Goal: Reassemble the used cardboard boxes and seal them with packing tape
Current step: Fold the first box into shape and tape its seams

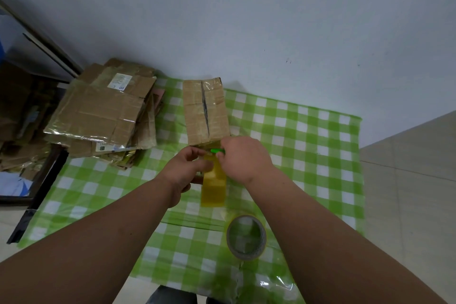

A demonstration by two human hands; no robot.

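Standing on the green-and-white checked tablecloth [308, 131], the worn brown cardboard box [206, 111] shows a dark open seam between tape-glazed flaps. At its near end the left hand [187, 170] pinches a yellowish tape roll [213, 186], while the right hand [243, 158] grips a small green cutter [217, 151].

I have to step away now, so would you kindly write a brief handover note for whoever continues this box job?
Left hand holds the yellow tape roll at the near end of the assembled box.
Right hand grips a green cutter at the tape.
Done: box folded up; top seam looks unsealed.
Left: cut and press the tape, then the flattened boxes on the left. Spare tape roll lies nearer.
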